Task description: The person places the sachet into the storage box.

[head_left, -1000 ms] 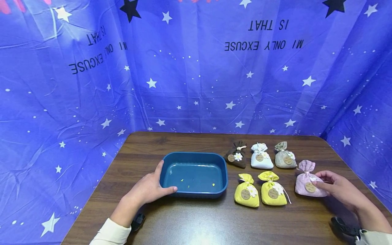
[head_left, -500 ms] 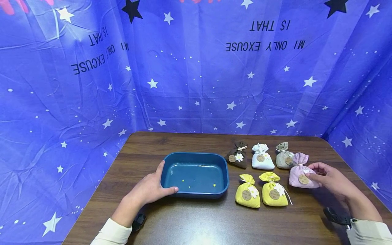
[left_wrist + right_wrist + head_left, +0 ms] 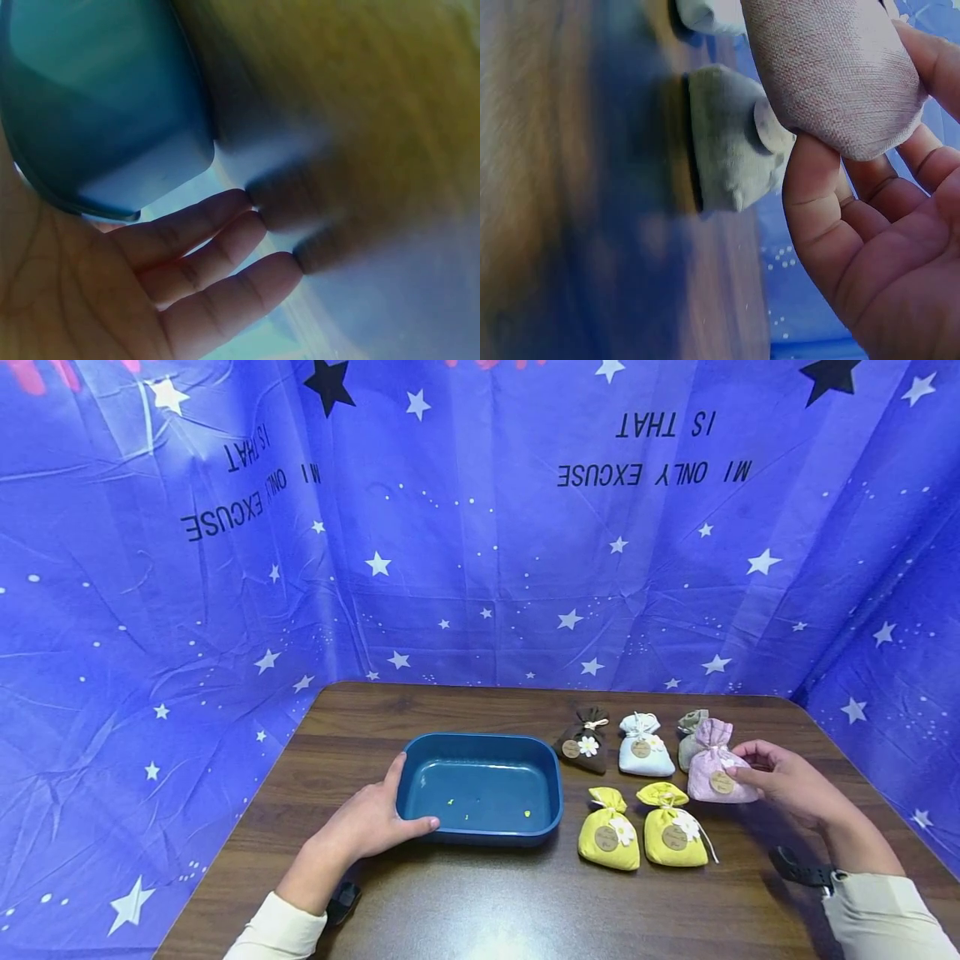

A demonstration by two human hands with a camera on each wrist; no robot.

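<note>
My right hand [image 3: 798, 789] pinches a small pink drawstring sachet [image 3: 705, 772] between thumb and fingers; the sachet carries a round tag and a white flower. In the right wrist view its woven bottom [image 3: 840, 82] shows lifted above the table, and the grey-beige sachet [image 3: 731, 142] stands beyond. That one is partly hidden behind the pink sachet in the head view. My left hand [image 3: 356, 822] rests against the left end of a dark blue rectangular basin [image 3: 480, 837], its thumb at the front rim. Straight fingers extend beside the basin wall in the left wrist view, tips at the table.
Two yellow sachets [image 3: 609, 841] [image 3: 675, 842] lie in front on the wooden table [image 3: 450, 893]. Behind them are a brown sachet [image 3: 585, 752] and a white one [image 3: 643, 756]. Small yellow specks dot the basin's floor. A blue starry curtain [image 3: 480, 568] surrounds the table.
My right hand has carried the pink sachet left and farther back, so it now overlaps the grey-beige sachet in the head view. The left hand and basin stay put.
</note>
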